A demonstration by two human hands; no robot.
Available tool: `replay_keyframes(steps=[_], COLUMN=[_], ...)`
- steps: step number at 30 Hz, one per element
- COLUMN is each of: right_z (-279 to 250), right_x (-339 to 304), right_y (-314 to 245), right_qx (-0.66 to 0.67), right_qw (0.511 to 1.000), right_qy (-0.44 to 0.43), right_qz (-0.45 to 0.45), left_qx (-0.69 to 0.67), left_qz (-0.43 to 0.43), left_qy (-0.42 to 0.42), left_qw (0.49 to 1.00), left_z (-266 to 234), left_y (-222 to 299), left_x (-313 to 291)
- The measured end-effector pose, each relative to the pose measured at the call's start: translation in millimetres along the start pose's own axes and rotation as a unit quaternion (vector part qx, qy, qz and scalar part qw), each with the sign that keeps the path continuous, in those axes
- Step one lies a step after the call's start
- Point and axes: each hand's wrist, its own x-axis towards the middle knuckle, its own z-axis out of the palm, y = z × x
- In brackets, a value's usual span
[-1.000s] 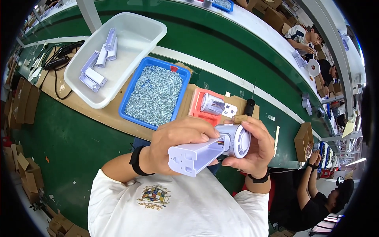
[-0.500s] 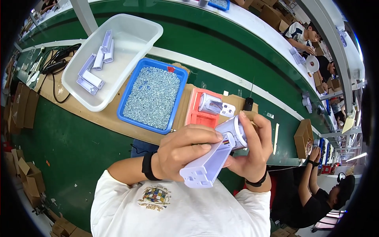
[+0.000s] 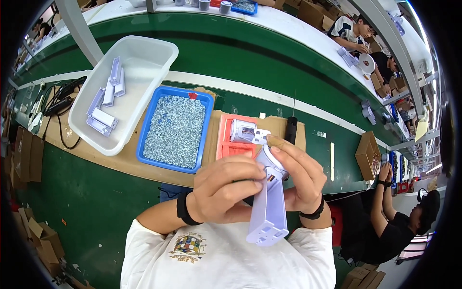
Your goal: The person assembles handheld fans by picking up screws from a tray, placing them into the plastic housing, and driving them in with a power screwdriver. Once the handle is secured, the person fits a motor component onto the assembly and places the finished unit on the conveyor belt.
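Observation:
Between my two hands is a lavender plastic housing (image 3: 267,219) with a round cup-like end and a long open trough, which points down toward my chest. Colored wires show where the trough meets the round end. My left hand (image 3: 219,185) grips it at that joint from the left. My right hand (image 3: 307,179) wraps the round end, thumb and fingers on either side. Just beyond them, a red fixture (image 3: 223,144) holds a similar round lavender part (image 3: 239,130) with wires and a flat white plate sticking out.
A blue tray (image 3: 210,120) full of small metal screws lies left of the fixture, on cardboard. Farther left stands a translucent white bin (image 3: 77,113) with several lavender handle pieces. A black screwdriver (image 3: 291,129) stands upright beyond my right hand. Co-workers sit at right.
The housing has turned so its trough points more straight down and toward the right. Both hands still hold it. The whole view has shifted slightly.

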Motion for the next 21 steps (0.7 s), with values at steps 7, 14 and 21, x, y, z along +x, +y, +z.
replay_keyframes(steps=[7, 14, 21], right_z=[1.5, 4.1, 24.5], right_x=[-13.3, -30.8, -30.4], right_y=[10.8, -7.7, 22.2], right_qx=[0.144, 0.158, 0.1], right_qw=[0.989, 0.956, 0.954], right_qy=[-0.039, -0.073, -0.158], right_qz=[-0.002, 0.236, 0.234], left_qx=[-0.03, 0.015, 0.198], left_qz=[-0.088, -0.05, -0.228], left_qy=[-0.11, -0.13, -0.224], left_qw=[0.99, 0.99, 0.927], left_z=[-5.4, -6.5, -26.2], left_y=[-17.0, -21.0, -34.5], left_x=[-12.4, -33.7, -66.1])
